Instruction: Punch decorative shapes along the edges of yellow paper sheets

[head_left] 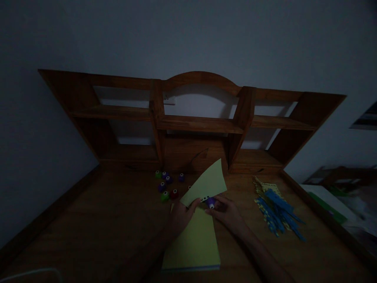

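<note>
Above the paper stack (194, 243) on the desk (126, 220), the left hand (182, 215) is pinching the yellow sheet (208, 181) by its lower edge, its long axis slanting up to the right. Next along, the purple punch (210, 202) sits at that edge, white end toward the person, the right hand (229, 214), angled inward, gripping it between thumb and fingers.

V. dim o/all, light src unclear; wall (194, 35) bluish-grey, lower corners near-blk, pale sheet (209, 180) brighter; wide-angle distort. splays shelf unit (200, 125), fine detail soft
</note>
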Tool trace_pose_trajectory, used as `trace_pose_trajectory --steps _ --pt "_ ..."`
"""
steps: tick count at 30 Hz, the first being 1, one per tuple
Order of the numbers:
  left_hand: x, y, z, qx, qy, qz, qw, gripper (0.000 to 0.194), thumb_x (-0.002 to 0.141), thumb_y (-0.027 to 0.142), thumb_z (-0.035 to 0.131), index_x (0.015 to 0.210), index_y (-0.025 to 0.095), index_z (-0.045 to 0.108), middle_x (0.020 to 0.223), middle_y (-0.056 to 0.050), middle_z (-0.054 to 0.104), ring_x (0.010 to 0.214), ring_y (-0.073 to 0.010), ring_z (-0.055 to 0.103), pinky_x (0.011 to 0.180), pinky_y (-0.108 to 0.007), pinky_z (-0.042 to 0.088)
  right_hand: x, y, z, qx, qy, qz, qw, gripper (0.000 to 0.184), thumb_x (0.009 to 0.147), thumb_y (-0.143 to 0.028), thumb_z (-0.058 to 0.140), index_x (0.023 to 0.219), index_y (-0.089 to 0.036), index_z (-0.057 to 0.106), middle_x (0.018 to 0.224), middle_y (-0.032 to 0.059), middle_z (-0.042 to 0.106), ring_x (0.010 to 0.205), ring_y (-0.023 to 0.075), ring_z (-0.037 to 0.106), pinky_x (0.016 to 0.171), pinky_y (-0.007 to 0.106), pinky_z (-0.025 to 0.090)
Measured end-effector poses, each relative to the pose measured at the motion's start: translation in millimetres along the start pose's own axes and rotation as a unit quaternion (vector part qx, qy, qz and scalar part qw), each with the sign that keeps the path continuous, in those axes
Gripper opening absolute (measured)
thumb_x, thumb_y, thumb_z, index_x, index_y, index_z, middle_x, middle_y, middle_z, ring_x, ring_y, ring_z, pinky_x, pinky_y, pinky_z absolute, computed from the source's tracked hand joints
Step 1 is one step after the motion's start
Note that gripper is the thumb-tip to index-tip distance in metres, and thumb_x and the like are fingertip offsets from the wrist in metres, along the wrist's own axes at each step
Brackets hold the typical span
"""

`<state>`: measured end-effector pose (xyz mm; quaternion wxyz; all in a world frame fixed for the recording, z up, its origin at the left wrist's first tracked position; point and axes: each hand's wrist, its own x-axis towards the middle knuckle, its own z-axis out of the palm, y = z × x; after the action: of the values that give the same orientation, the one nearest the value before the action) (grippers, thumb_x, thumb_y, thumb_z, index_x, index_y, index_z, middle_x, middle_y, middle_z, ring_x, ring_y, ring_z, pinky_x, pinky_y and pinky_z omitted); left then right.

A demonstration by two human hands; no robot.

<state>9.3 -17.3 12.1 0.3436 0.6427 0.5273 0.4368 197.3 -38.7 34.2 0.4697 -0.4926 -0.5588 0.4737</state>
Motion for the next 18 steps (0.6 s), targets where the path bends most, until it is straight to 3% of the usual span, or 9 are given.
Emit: trace_pose_trajectory --steps 4,7,14,18 --pt "1 2 0.4 -0.005 0.017 0.025 1.000 0.032 0.082 0.044 0.056 0.098 0.017 0.066 0.083 -0.006 0.069 0.096 -0.0229 0.062 0.095 -0.034 0.042 2 3 -2 0.041 -0.008 0.030 0.999 0.039 0.060 -0.039 0.083 0.088 -0.016 0.068 0.069 -0.0004 0.060 0.064 0.0146 0.054 0.057 0.023 0.042" --pt "0 3 0.1 -0.014 0.001 0.033 0.999 0.036 0.083 0.042 0.056 0.106 0.016 0.064 0.089 -0.007 0.069 0.105 -0.0224 0.059 0.102 -0.035 0.036 3 4 -3 0.100 -0.001 0.046 0.994 0.041 0.060 -0.038 0.084 0.091 -0.017 0.068 0.073 0.0010 0.063 0.065 0.0150 0.056 0.061 0.025 0.044" --pt "0 1 0.5 -0.061 -0.028 0.011 0.998 0.038 0.082 0.043 0.057 0.107 0.015 0.063 0.100 -0.010 0.069 0.094 -0.0219 0.064 0.085 -0.031 0.049 2 7 -3 0.239 -0.021 0.066 0.969 0.031 0.067 -0.037 0.081 0.082 -0.016 0.065 0.076 0.0013 0.061 0.065 0.0123 0.054 0.061 0.022 0.043" --pt "0 -2 -0.4 -0.033 -0.065 -0.011 0.997 0.036 0.083 0.047 0.055 0.088 0.013 0.066 0.078 -0.008 0.071 0.071 -0.0216 0.066 0.063 -0.027 0.050 2 14 -4 0.258 -0.027 0.083 0.962 0.029 0.067 -0.035 0.081 0.073 -0.014 0.061 0.065 -0.0013 0.055 0.058 0.0102 0.049 0.056 0.021 0.041"
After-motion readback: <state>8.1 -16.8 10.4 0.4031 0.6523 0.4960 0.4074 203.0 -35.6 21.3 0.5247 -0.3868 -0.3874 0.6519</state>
